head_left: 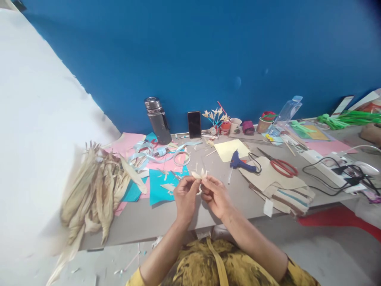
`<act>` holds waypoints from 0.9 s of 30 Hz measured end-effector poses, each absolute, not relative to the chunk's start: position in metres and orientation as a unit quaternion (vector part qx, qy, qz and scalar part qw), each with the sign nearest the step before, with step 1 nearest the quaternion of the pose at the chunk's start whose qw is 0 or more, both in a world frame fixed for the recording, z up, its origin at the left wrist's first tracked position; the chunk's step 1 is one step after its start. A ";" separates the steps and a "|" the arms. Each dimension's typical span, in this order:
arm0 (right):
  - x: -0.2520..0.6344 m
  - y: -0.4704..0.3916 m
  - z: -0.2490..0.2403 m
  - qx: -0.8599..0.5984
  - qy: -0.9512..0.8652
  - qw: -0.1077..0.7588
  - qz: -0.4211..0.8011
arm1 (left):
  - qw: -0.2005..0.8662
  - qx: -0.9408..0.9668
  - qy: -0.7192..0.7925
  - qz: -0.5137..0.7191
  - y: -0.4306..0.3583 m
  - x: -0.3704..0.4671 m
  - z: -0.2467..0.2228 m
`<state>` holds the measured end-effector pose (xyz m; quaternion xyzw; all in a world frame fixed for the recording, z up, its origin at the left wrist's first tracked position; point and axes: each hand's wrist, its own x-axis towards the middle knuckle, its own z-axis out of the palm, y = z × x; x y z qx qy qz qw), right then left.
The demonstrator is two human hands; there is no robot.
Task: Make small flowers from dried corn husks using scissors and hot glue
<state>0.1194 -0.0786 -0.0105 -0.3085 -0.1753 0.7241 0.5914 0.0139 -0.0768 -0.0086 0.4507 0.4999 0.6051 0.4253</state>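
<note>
A small cream flower (pixel 199 174) with pointed petals is pinched between both hands above the table's front part. My left hand (pixel 186 194) is closed on its left side, thumb and fingertips together. My right hand (pixel 216 195) grips it from the right, its fingers curled. Blue paper (pixel 159 190) with cream scraps lies left of my hands. To their right rest a blue glue gun (pixel 242 163) and red-handled scissors (pixel 284 167) on a folded cloth (pixel 274 186). The flower's lower part is hidden by my fingers.
Dried husks (pixel 102 190) pile up at the left. Along the wall stand a flask (pixel 159 121), a phone (pixel 194 124), finished flowers (pixel 216 117), cups and a bottle (pixel 287 113). A power strip (pixel 330 169) lies right; another person's hand (pixel 371 133) shows at the far right.
</note>
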 end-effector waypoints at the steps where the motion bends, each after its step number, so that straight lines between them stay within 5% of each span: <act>1: 0.120 -0.079 -0.011 -0.311 -0.179 0.592 0.722 | 0.430 0.454 0.493 0.604 -0.077 0.013 -0.009; 19: 0.137 -0.087 0.002 -0.354 -0.459 0.580 0.573 | 0.468 0.600 0.360 0.540 -0.079 -0.018 0.019; 27: 0.137 -0.091 0.015 -0.313 -0.453 0.570 0.609 | 0.474 0.649 0.337 0.490 -0.082 -0.026 0.030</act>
